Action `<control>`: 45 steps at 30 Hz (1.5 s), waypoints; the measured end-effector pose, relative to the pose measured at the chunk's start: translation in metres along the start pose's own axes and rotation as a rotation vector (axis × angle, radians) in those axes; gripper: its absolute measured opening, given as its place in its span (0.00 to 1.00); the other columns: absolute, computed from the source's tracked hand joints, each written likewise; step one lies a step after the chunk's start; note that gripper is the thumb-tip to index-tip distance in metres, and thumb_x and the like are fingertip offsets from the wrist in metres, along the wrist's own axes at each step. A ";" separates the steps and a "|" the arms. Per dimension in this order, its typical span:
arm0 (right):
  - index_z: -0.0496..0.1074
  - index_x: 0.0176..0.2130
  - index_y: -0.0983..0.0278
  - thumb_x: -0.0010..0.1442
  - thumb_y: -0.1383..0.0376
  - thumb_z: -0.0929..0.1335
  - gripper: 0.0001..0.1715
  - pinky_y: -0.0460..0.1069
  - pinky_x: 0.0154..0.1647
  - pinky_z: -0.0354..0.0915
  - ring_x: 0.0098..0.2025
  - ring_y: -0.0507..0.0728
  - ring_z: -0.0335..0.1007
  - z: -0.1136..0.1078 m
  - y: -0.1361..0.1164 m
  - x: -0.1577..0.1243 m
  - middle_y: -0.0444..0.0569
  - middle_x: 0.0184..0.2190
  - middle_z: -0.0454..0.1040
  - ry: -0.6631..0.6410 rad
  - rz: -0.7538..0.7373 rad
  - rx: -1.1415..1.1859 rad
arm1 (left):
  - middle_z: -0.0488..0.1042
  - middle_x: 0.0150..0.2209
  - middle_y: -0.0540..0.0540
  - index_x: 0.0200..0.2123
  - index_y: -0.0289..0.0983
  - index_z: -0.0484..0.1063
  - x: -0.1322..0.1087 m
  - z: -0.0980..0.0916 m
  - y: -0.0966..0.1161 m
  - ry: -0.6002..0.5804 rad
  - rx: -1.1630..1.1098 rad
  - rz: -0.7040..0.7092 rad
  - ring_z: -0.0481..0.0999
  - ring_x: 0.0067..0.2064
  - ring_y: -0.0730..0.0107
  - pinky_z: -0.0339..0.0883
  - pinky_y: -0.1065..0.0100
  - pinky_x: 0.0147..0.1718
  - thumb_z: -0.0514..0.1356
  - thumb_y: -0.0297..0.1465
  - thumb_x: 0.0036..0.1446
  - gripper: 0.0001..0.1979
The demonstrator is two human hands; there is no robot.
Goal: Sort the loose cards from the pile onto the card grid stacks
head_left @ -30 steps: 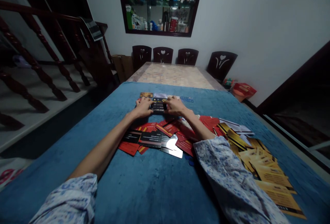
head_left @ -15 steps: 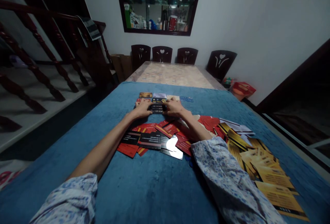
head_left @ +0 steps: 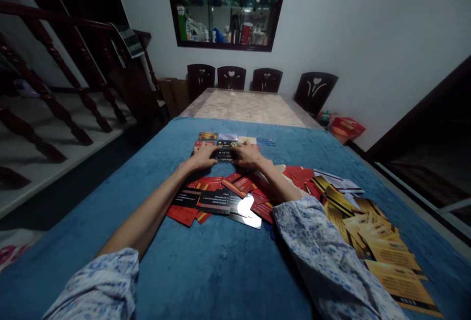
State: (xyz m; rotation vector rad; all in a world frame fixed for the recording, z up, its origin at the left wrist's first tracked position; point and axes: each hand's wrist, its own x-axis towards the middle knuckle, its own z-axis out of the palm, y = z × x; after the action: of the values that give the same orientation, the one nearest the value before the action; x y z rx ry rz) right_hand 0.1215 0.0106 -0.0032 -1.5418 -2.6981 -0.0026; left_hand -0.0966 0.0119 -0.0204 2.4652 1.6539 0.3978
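Note:
A black card (head_left: 225, 156) with pale print lies in the middle of the blue cloth (head_left: 217, 271), held by its two ends. My left hand (head_left: 203, 156) pinches its left end, and my right hand (head_left: 248, 155) does the same at the right; my fingers hide both ends. Just beyond it is a dark card with yellow marks (head_left: 227, 143). Farther back a row holds a gold card (head_left: 208, 136), a silvery card (head_left: 228, 137), a cream card (head_left: 247, 140) and a blue card (head_left: 266, 142). Under my forearms spread loose red cards (head_left: 183, 215) and black cards (head_left: 215, 201).
Many gold cards (head_left: 392, 249) fan out along the right side, with white cards (head_left: 327, 177) above them. A shiny silver card (head_left: 247, 217) lies nearer me. Past the cloth stretches the bare stone tabletop (head_left: 246, 106), with dark chairs (head_left: 231, 77) behind it.
Both hands stay on the black card. My fingers have shifted very slightly, with the left fingers a touch lower, and the surrounding cards look unmoved.

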 end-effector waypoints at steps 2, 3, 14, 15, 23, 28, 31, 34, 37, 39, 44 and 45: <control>0.68 0.64 0.61 0.60 0.57 0.70 0.34 0.63 0.52 0.64 0.60 0.73 0.61 0.000 0.000 0.000 0.59 0.58 0.73 0.007 0.001 0.007 | 0.74 0.57 0.40 0.59 0.43 0.71 -0.001 0.000 0.000 0.000 -0.003 0.008 0.64 0.61 0.43 0.61 0.46 0.55 0.63 0.30 0.51 0.30; 0.67 0.64 0.60 0.60 0.57 0.70 0.35 0.64 0.53 0.64 0.60 0.73 0.61 0.000 0.000 0.000 0.59 0.58 0.73 0.009 0.002 0.010 | 0.74 0.57 0.40 0.59 0.43 0.71 -0.001 -0.001 0.001 -0.008 -0.003 0.011 0.64 0.61 0.43 0.61 0.46 0.55 0.63 0.29 0.51 0.29; 0.70 0.62 0.56 0.60 0.56 0.70 0.31 0.61 0.52 0.63 0.60 0.72 0.60 0.000 0.001 0.000 0.57 0.57 0.73 -0.014 -0.006 -0.004 | 0.74 0.58 0.42 0.56 0.44 0.75 -0.002 -0.005 0.004 -0.076 0.017 0.017 0.60 0.61 0.43 0.57 0.44 0.55 0.62 0.30 0.54 0.24; 0.71 0.62 0.56 0.60 0.56 0.70 0.31 0.60 0.52 0.63 0.60 0.72 0.60 0.000 0.001 0.000 0.57 0.57 0.73 -0.016 -0.007 -0.005 | 0.74 0.58 0.42 0.56 0.44 0.75 -0.002 -0.005 0.004 -0.076 0.014 0.016 0.60 0.62 0.42 0.57 0.44 0.55 0.62 0.30 0.54 0.24; 0.71 0.62 0.57 0.61 0.56 0.69 0.31 0.60 0.52 0.61 0.60 0.71 0.60 0.001 0.002 0.001 0.57 0.57 0.73 -0.018 -0.010 -0.008 | 0.75 0.57 0.43 0.54 0.44 0.75 -0.001 -0.003 -0.001 -0.055 -0.015 0.033 0.60 0.60 0.43 0.56 0.45 0.54 0.62 0.31 0.54 0.22; 0.70 0.62 0.56 0.61 0.56 0.70 0.31 0.59 0.52 0.62 0.60 0.71 0.60 0.001 0.003 0.001 0.57 0.58 0.72 -0.021 -0.011 -0.012 | 0.75 0.57 0.42 0.54 0.44 0.76 0.000 -0.001 -0.004 -0.047 -0.005 0.060 0.61 0.60 0.44 0.55 0.45 0.54 0.62 0.31 0.54 0.22; 0.71 0.62 0.56 0.61 0.56 0.69 0.30 0.60 0.52 0.61 0.61 0.71 0.60 0.000 0.003 0.001 0.57 0.58 0.72 -0.026 -0.014 -0.012 | 0.76 0.57 0.42 0.52 0.44 0.76 0.001 -0.001 -0.006 -0.042 -0.006 0.074 0.61 0.59 0.45 0.55 0.45 0.54 0.62 0.31 0.54 0.21; 0.71 0.61 0.56 0.61 0.57 0.69 0.30 0.60 0.53 0.61 0.61 0.71 0.59 0.000 0.002 0.000 0.56 0.58 0.72 -0.029 -0.017 -0.009 | 0.75 0.57 0.42 0.52 0.43 0.76 0.001 -0.001 -0.006 -0.043 -0.006 0.075 0.61 0.60 0.44 0.55 0.45 0.54 0.62 0.31 0.54 0.20; 0.71 0.61 0.56 0.61 0.57 0.69 0.29 0.60 0.53 0.61 0.61 0.71 0.60 0.001 0.002 0.001 0.57 0.58 0.72 -0.024 -0.014 -0.010 | 0.75 0.57 0.42 0.52 0.43 0.76 0.000 -0.001 -0.005 -0.042 -0.004 0.073 0.61 0.60 0.44 0.55 0.46 0.54 0.62 0.32 0.55 0.20; 0.72 0.61 0.55 0.61 0.56 0.69 0.29 0.61 0.53 0.61 0.60 0.71 0.60 0.002 0.003 0.001 0.57 0.58 0.72 -0.018 -0.016 -0.010 | 0.75 0.56 0.42 0.52 0.43 0.76 0.000 -0.002 -0.005 -0.047 -0.008 0.071 0.61 0.60 0.44 0.55 0.45 0.54 0.62 0.32 0.55 0.20; 0.72 0.61 0.55 0.61 0.56 0.69 0.29 0.61 0.53 0.62 0.60 0.71 0.60 0.004 0.004 0.002 0.56 0.57 0.73 -0.009 -0.018 -0.006 | 0.76 0.56 0.43 0.51 0.43 0.76 -0.001 -0.002 -0.004 -0.049 -0.014 0.064 0.60 0.60 0.44 0.54 0.43 0.55 0.62 0.32 0.54 0.20; 0.72 0.61 0.55 0.61 0.56 0.69 0.29 0.60 0.53 0.62 0.60 0.71 0.60 0.004 0.004 0.002 0.56 0.57 0.73 -0.010 -0.018 -0.006 | 0.76 0.55 0.43 0.51 0.43 0.76 -0.001 -0.001 -0.003 -0.047 -0.013 0.064 0.60 0.59 0.44 0.54 0.43 0.55 0.62 0.32 0.54 0.19</control>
State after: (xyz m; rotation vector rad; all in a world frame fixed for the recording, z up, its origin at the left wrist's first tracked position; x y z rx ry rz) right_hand 0.1240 0.0145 -0.0074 -1.5229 -2.7218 -0.0033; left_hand -0.1004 0.0124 -0.0201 2.5032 1.5525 0.3543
